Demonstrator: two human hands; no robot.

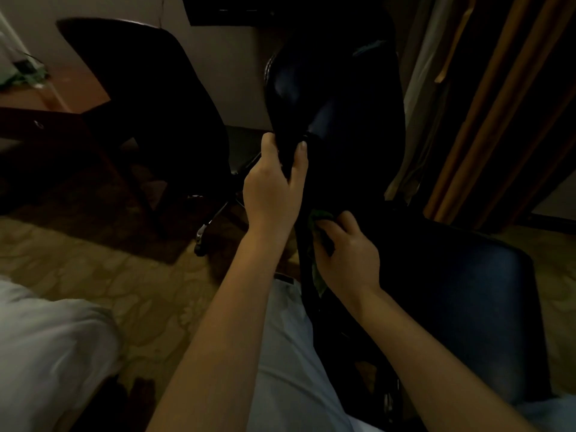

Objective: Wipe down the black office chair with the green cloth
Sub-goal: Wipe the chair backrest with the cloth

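Note:
The black office chair (349, 98) stands right in front of me, its backrest rising at centre and its seat (461, 294) spreading to the lower right. My left hand (274, 185) grips the backrest's left edge, thumb on the front and fingers round the back. My right hand (346, 254) holds the green cloth (316, 219) bunched against the chair's left side, where backrest and seat meet. Most of the cloth is hidden under that hand; a strip hangs below it.
A second dark chair (149, 113) with a chrome wheeled base (205, 229) stands at the left, close to the black one. Brown curtains (498, 104) hang at the right. Patterned carpet (93, 260) covers the floor, and a dark wooden desk (37, 132) sits at far left.

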